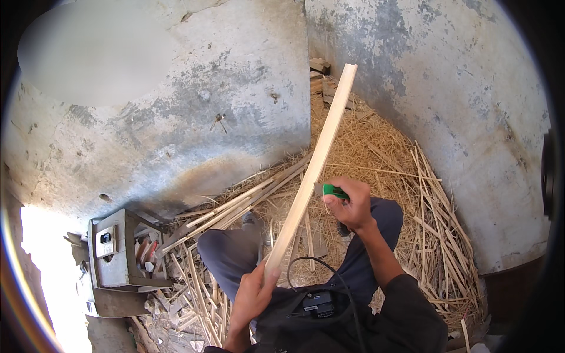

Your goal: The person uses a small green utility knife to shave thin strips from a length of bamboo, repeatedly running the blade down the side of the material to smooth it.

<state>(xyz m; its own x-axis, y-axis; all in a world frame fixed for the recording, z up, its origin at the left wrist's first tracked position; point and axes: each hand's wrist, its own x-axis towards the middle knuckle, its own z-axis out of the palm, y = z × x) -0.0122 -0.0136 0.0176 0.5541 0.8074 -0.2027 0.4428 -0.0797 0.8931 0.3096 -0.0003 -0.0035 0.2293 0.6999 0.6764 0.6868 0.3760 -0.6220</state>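
Note:
A long, pale wooden strip (315, 167) slants up and away from my lap, its far end near the corner of the walls. My left hand (253, 292) is closed round the strip's near end, between my knees. In my right hand (352, 203) is a green-handled utility knife (334, 191), gripped with the fingers wrapped round it. Its short blade points left at the strip's right edge, about midway along. Whether the blade touches the wood I cannot tell.
Straw-like shavings (371, 144) cover the floor ahead. Thin wooden sticks (444, 259) pile up on the right, and more sticks (235, 206) lie on the left. A battered wooden box (120, 250) stands at the left. Worn walls (235, 70) meet ahead. A black cable (329, 267) loops over my lap.

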